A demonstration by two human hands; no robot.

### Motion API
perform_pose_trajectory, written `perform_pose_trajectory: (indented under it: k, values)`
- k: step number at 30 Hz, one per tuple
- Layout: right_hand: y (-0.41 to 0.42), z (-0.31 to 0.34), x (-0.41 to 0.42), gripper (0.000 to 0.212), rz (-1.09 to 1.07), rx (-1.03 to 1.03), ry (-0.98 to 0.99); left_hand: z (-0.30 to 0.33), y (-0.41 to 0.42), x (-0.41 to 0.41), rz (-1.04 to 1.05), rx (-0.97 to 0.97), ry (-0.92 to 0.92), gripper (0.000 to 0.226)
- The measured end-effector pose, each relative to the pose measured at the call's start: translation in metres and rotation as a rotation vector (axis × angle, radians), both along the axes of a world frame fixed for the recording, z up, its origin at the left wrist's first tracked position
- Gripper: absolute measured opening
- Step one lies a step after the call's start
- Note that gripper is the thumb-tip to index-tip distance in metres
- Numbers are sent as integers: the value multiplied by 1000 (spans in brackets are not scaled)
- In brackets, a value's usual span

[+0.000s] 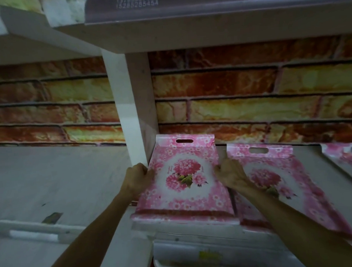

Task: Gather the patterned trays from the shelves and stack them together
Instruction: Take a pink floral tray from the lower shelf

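A pink floral tray [184, 179] with a handle slot at its far end lies on the white shelf [194, 225], just right of the upright post. My left hand [138, 179] grips its left rim, and my right hand [229, 174] grips its right rim. A second matching tray [288, 181] lies beside it on the right, partly under my right forearm. A third tray [343, 157] shows only its corner at the far right edge.
A white upright post [130, 107] divides the shelf, and an upper shelf board [207, 34] hangs low overhead. Brick-pattern wall [249, 90] backs the shelves. The left shelf bay [59, 181] holds only a small scrap. White bins [195, 258] sit below.
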State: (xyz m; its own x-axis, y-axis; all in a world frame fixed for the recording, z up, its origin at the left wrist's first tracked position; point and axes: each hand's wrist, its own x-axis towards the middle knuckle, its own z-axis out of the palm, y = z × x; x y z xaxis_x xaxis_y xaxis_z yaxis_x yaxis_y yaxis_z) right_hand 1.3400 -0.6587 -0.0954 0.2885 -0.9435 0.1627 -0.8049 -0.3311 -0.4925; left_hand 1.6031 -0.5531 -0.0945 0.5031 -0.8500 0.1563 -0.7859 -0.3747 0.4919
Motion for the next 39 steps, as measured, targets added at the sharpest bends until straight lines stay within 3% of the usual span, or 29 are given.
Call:
perform_pose_trajectory:
  k: [3,9,13,19,22,26,30,35,39]
  values:
    - [-1,-5,2,47,-17,3,34,-3,0,2,-16,27,-35,31]
    - [3,-7,4,36,-15,30,94,-7,-3,0,-40,109,-97,33]
    - [3,-4,2,41,-2,30,162,-8,-5,-1,-59,128,-183,32]
    - [-3,8,-19,35,41,-7,72,0,-9,-4,-96,244,-307,39]
    - [1,22,-48,39,43,-99,40,16,-16,-15,-111,161,-436,32]
    - [9,28,-96,38,-15,-189,-64,37,-36,-49,-265,-92,-166,34]
    - [17,27,-132,31,-64,-233,-98,48,-57,-103,-379,-189,-6,23]
    - [23,16,-184,26,-182,-268,-34,43,-84,-166,-529,-26,224,21]
    - [21,2,-229,20,-302,-155,-2,23,-113,-196,-535,133,98,39]
